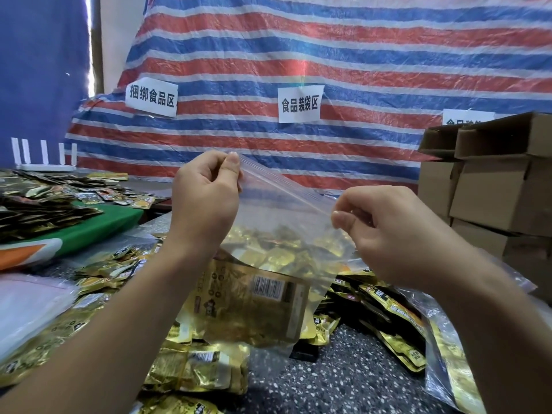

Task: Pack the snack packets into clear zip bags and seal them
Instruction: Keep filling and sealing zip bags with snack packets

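A clear zip bag [283,222] hangs in front of me above the table, its lower part filled with gold snack packets [257,303]. My left hand [206,201] pinches the bag's top left corner at the zip strip. My right hand [385,231] pinches the zip strip at the top right corner. The strip runs slanted between the two hands. Whether the zip is pressed closed along its length is not visible. More loose gold packets [194,369] lie on the speckled table below.
Cardboard boxes [493,186] are stacked at the right. A filled zip bag [448,363] lies at the lower right. Dark packets are heaped on a green board [89,225] at the left. A striped tarp [328,70] with paper signs hangs behind.
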### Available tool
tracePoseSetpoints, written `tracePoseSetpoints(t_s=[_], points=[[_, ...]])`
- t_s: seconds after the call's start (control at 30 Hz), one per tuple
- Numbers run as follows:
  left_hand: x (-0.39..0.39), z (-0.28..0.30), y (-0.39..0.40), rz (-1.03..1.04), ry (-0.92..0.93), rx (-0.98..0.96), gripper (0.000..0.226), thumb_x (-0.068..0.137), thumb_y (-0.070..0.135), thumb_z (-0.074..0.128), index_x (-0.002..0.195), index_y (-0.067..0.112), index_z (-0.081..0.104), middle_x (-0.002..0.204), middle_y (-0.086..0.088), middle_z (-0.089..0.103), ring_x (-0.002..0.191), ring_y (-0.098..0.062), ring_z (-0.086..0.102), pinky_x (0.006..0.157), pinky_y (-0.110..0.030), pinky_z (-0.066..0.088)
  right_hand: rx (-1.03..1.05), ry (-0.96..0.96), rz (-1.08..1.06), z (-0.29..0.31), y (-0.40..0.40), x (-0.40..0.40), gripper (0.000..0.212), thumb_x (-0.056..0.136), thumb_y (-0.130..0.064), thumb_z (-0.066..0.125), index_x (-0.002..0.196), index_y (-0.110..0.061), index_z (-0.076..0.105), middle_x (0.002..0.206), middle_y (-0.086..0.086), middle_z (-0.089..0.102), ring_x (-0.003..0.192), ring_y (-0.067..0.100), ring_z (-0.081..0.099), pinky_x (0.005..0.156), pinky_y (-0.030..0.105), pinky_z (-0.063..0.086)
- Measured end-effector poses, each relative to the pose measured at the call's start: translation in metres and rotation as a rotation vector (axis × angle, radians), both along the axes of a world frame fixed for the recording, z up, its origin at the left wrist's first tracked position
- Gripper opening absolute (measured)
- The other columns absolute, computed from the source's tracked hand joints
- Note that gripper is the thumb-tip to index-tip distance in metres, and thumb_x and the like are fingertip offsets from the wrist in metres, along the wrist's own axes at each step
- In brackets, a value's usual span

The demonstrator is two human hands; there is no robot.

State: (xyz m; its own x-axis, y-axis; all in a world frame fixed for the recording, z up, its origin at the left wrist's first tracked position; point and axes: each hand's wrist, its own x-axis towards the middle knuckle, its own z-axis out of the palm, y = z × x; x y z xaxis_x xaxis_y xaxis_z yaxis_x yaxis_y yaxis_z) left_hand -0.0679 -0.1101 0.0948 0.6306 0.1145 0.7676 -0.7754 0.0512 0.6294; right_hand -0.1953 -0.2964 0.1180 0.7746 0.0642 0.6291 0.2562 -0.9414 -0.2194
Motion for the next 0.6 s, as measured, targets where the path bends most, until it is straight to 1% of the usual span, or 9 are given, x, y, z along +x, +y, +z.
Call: tracePoseSetpoints(t_s=[0.1,0.13,0.2,0.23,0.3,0.4,0.47,0.6], points=[[0.0004,0.0006,0.0004,-0.006,0.003,0.024,0.035,0.102,0.026,0.049,0.074,0.009,0.061,0.061,0.004,0.053,0.056,-0.010,0.044,0.050,-0.023,0.036,-0.024,0.022,-0.004,0.0001,-0.0008,0.0000,0.022,0.099,-0.027,0.058,0.076,-0.027,0.061,0.063,-0.012,0.056,0.059,-0.001,0.051,0.054,0.014,0.041],[0.0002,0.0012,0.0006,-0.014,0.003,0.035,0.035,0.103,0.026,0.049,0.074,0.010,0.060,0.060,0.007,0.053,0.056,-0.010,0.044,0.051,-0.024,0.036,-0.032,0.046,-0.007,0.0005,-0.0019,-0.0005,0.022,0.099,-0.030,0.057,0.077,-0.029,0.059,0.066,-0.018,0.059,0.058,-0.001,0.051,0.054,0.014,0.041],[-0.0009,0.0021,0.0004,-0.025,0.004,0.047,0.034,0.103,0.026,0.048,0.072,0.013,0.059,0.057,0.012,0.051,0.056,-0.009,0.043,0.051,-0.026,0.036,-0.063,0.093,-0.010,0.0018,-0.0041,-0.0020,0.022,0.100,-0.033,0.054,0.079,-0.031,0.057,0.070,-0.033,0.057,0.058,-0.002,0.052,0.053,0.013,0.041],[-0.0017,0.0023,0.0002,-0.029,0.005,0.053,0.034,0.102,0.026,0.048,0.072,0.014,0.058,0.056,0.012,0.050,0.056,-0.010,0.043,0.051,-0.027,0.036,-0.078,0.108,-0.008,0.0023,-0.0051,-0.0026,0.021,0.100,-0.034,0.053,0.079,-0.032,0.056,0.069,-0.035,0.057,0.057,-0.002,0.052,0.053,0.013,0.040],[-0.0032,0.0022,-0.0005,-0.038,0.006,0.062,0.034,0.103,0.025,0.048,0.073,0.010,0.057,0.057,0.010,0.049,0.056,-0.010,0.043,0.053,-0.030,0.036,-0.092,0.123,0.004,0.0030,-0.0062,-0.0040,0.023,0.099,-0.037,0.053,0.077,-0.031,0.057,0.065,-0.033,0.057,0.056,-0.002,0.051,0.052,0.012,0.040],[-0.0043,0.0022,-0.0001,-0.046,0.009,0.067,0.035,0.103,0.024,0.047,0.078,0.002,0.056,0.062,0.001,0.050,0.058,-0.013,0.042,0.054,-0.032,0.036,-0.088,0.096,0.029,0.0028,-0.0060,-0.0042,0.035,0.096,-0.045,0.054,0.065,-0.028,0.054,0.063,-0.025,0.056,0.054,0.002,0.048,0.050,0.017,0.038],[-0.0047,0.0028,0.0006,-0.046,0.015,0.066,0.035,0.103,0.024,0.047,0.079,0.001,0.056,0.063,-0.001,0.049,0.058,-0.014,0.042,0.055,-0.033,0.036,-0.082,0.077,0.037,0.0028,-0.0045,-0.0035,0.039,0.095,-0.046,0.055,0.062,-0.026,0.053,0.060,-0.021,0.055,0.051,0.004,0.045,0.048,0.020,0.035],[-0.0049,0.0038,0.0016,-0.040,0.023,0.069,0.035,0.103,0.025,0.047,0.080,0.000,0.056,0.064,-0.002,0.049,0.059,-0.013,0.042,0.054,-0.032,0.036,-0.074,0.102,0.081,0.0031,-0.0011,-0.0041,0.041,0.094,-0.045,0.053,0.057,-0.026,0.049,0.056,-0.019,0.052,0.048,0.005,0.041,0.050,0.021,0.035]])
